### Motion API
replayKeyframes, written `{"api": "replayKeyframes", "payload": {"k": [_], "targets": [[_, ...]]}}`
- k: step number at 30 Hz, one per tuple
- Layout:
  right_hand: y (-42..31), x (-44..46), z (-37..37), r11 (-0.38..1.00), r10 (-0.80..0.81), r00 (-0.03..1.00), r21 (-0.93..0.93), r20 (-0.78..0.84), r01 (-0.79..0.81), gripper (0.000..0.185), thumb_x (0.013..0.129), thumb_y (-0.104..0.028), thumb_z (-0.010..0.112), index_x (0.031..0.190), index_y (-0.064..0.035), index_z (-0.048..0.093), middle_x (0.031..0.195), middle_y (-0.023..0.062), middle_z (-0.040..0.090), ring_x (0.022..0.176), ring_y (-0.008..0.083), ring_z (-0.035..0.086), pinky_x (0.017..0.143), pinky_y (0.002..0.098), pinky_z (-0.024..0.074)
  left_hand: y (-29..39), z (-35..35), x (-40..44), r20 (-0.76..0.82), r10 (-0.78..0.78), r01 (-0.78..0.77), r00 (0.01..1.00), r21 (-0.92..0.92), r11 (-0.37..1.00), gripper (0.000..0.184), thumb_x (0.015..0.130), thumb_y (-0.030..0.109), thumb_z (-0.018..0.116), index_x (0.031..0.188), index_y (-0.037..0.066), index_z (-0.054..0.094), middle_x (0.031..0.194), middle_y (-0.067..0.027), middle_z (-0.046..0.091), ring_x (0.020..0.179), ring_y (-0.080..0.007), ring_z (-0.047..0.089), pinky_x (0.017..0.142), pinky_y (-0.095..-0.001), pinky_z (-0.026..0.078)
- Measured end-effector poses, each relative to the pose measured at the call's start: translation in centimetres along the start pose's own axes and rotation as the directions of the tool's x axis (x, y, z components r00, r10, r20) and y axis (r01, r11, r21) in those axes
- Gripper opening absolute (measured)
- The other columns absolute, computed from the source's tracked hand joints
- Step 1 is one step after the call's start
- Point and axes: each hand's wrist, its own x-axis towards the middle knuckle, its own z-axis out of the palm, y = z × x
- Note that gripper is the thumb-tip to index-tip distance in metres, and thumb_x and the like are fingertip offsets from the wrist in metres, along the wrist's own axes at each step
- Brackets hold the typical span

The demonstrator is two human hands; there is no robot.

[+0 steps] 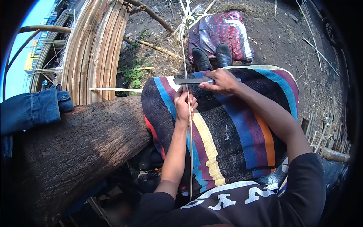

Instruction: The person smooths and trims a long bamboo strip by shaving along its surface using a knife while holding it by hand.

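Note:
My left hand (185, 104) is closed around a long thin strip of wood or bamboo (190, 151), which runs from near my chest out past my knees. In my right hand (221, 81) is a knife (187, 81), gripped by its handle. Its flat metal blade points left and crosses the strip just beyond my left fingers. Whether the edge bites into the strip cannot be made out. Both hands are above a striped cloth (242, 125) spread over my lap.
A thick log (87, 147) lies at left, with a denim garment (34, 109) on it. Long wooden slats (96, 49) are stacked behind. My black shoes (211, 56) rest on a printed plastic sheet (223, 32). Thin strips (321, 56) lie on the ground at right.

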Motion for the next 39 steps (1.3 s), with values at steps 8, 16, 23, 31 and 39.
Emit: {"api": "replayKeyframes", "payload": {"k": [8, 16, 23, 31, 39], "targets": [[-3.7, -0.8, 1.6, 0.983, -0.179, 0.983, -0.018, 0.041, 0.18, 0.069, 0.086, -0.074, 0.057, 0.071, -0.0062, 0.058, 0.058, 0.0179, 0.056, 0.056, 0.0404, 0.059, 0.056, 0.05, 0.0447, -0.8, 0.4, -0.5, -0.07, 0.156, -0.151, 0.985, 0.074, 0.986, 0.025, 0.106, 0.031, 0.051, 0.088, 0.013, 0.048, 0.07, 0.005, 0.049, 0.051, -0.0023, 0.045, 0.041, -0.0175, 0.037], [-1.5, 0.0, 2.4, 0.966, -0.214, 0.97, -0.172, -0.115, 0.193, 0.071, 0.083, -0.075, 0.059, 0.072, -0.0055, 0.057, 0.058, 0.0184, 0.056, 0.057, 0.0403, 0.06, 0.055, 0.0492, 0.0451, -0.6, -0.4, -1.4, -0.086, -0.003, 0.003, 0.996, -0.005, 1.0, 0.005, 0.1, 0.012, 0.051, 0.101, 0.009, 0.055, 0.065, -0.0002, 0.048, 0.045, -0.0063, 0.039, 0.035, -0.0216, 0.029], [-0.4, 1.8, 2.2, 0.964, -0.148, 0.987, -0.232, -0.07, 0.128, 0.071, 0.082, -0.075, 0.06, 0.067, -0.0049, 0.055, 0.062, 0.0181, 0.059, 0.06, 0.0398, 0.062, 0.054, 0.0483, 0.0455, 0.0, 0.1, -0.5, -0.206, 0.1, -0.064, 0.973, 0.174, 0.983, 0.006, 0.1, 0.01, 0.05, 0.103, 0.008, 0.055, 0.064, -0.0002, 0.043, 0.045, -0.0072, 0.041, 0.035, -0.0226, 0.028], [3.9, 3.2, -1.6, 0.945, 0.204, 0.911, -0.169, -0.359, -0.279, 0.076, 0.091, -0.074, 0.048, 0.072, -0.001, 0.061, 0.061, 0.0228, 0.061, 0.061, 0.0415, 0.065, 0.056, 0.0507, 0.0494, -1.2, -0.2, -1.2, -0.019, 0.073, -0.063, 0.997, 0.329, 0.942, 0.022, 0.103, 0.028, 0.053, 0.092, 0.011, 0.047, 0.068, 0.0015, 0.042, 0.043, -0.0059, 0.041, 0.033, -0.0212, 0.03], [0.5, 0.5, 1.6, 0.984, -0.17, 0.983, -0.063, -0.067, 0.166, 0.067, 0.091, -0.065, 0.057, 0.071, -0.0011, 0.06, 0.061, 0.0224, 0.057, 0.065, 0.0433, 0.063, 0.06, 0.0513, 0.0477, -0.5, -0.5, 0.2, -0.086, 0.067, -0.025, 0.994, 0.42, 0.907, 0.027, 0.105, 0.033, 0.049, 0.092, 0.009, 0.05, 0.061, 0.0011, 0.047, 0.042, -0.0069, 0.042, 0.038, -0.022, 0.032]]}}
